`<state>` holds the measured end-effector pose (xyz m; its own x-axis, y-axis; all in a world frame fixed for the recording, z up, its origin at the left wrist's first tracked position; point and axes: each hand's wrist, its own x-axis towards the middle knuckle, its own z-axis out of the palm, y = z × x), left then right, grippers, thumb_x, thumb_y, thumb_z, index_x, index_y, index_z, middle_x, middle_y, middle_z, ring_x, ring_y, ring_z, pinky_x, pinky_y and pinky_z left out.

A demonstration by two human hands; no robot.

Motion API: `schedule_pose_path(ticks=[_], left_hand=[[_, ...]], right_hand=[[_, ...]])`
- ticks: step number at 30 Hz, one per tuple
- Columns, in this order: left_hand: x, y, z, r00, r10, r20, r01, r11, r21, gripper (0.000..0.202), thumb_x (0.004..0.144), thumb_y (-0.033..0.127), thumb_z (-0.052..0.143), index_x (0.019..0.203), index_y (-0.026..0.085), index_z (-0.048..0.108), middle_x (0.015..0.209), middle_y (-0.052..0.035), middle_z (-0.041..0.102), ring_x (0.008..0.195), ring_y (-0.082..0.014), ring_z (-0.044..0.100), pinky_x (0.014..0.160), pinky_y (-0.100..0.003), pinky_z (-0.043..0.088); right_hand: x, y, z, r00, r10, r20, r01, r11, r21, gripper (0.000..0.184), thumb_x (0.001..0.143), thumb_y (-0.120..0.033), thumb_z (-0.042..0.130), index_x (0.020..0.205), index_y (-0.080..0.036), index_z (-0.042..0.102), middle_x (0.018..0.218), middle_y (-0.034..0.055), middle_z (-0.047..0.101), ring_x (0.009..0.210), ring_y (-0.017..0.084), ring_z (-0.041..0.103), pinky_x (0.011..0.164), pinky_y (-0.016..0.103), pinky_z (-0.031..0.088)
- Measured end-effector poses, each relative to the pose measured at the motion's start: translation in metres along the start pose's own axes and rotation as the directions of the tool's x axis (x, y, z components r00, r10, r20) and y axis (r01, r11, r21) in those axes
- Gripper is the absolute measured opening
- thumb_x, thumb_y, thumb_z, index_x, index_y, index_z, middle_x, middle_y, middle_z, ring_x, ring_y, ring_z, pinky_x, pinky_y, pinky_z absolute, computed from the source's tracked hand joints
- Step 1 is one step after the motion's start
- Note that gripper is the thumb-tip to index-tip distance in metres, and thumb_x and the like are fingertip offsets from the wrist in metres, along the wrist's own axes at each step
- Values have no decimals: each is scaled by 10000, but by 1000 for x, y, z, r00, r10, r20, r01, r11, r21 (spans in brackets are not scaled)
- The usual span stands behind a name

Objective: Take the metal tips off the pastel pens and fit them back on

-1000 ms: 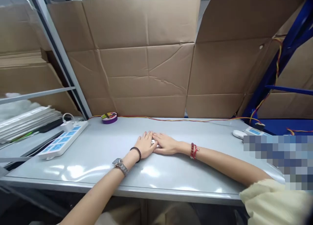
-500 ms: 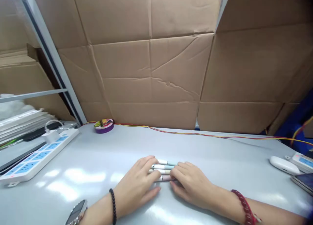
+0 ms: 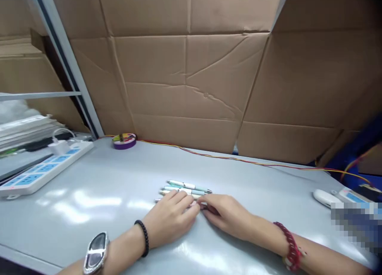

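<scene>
Several pastel pens (image 3: 186, 187) lie side by side on the grey table (image 3: 104, 195), tips pointing right. My left hand (image 3: 170, 217) rests palm down on the nearest pens, fingers curled over them. My right hand (image 3: 227, 215) lies beside it, fingertips pinched on the right end of the nearest pen. The nearest pens are mostly hidden under my fingers. A watch and a black bead bracelet are on my left wrist, a red bracelet on my right.
A white and blue power strip (image 3: 41, 171) lies at the left. A purple tape roll (image 3: 123, 141) and a red-yellow wire (image 3: 238, 159) run along the cardboard wall (image 3: 191, 76). A white device (image 3: 324, 197) sits at the right.
The camera has come closer and lower. My hands, first pressed together over the pens, have drawn toward me, uncovering the farther pens.
</scene>
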<state>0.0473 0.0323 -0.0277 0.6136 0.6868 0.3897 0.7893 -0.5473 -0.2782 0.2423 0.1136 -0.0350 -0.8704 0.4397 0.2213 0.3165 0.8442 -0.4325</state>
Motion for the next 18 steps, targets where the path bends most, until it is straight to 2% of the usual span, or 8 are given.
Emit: schedule_pose_path(ticks=[4,7,10,14,18], left_hand=[[11,15,-7,991,-107,80,111,993,-50,111,853,255,494,933,189,533,878,-59,590,838,-254,557,690,-380,449],[19,28,-9,962,-245,122,260,958,-122,146,855,324,511,926,197,521,1009,-77,565,943,-265,538,771,-397,453],[19,39,-9,916,-381,128,401,886,-231,167,849,295,517,991,207,511,1136,-86,515,1051,-257,501,847,-388,446],[8,52,-10,873,-453,180,487,818,-305,159,872,270,481,1009,209,532,1024,-62,568,992,-245,522,837,-402,444],[-6,62,-18,868,-473,152,493,778,-389,155,900,282,441,993,206,539,983,-48,592,958,-228,540,838,-391,442]], right_hand=[[-12,-4,-3,998,-50,-34,51,998,47,219,864,-113,450,968,-235,599,871,13,653,774,155,582,701,258,455],[-18,-6,2,997,-36,-68,32,997,-65,93,884,-183,463,920,-207,545,846,15,638,725,147,572,647,248,455],[-18,-8,7,996,-11,-84,-1,989,-149,98,909,-234,429,956,-185,500,882,51,624,724,169,575,617,273,447],[-16,-9,9,997,-52,-58,38,976,-215,226,950,-334,354,895,-176,506,844,66,613,703,188,568,572,278,402],[-17,-10,10,994,-111,-11,106,970,-217,350,977,-308,278,758,-186,524,710,13,598,604,134,518,557,242,352]])
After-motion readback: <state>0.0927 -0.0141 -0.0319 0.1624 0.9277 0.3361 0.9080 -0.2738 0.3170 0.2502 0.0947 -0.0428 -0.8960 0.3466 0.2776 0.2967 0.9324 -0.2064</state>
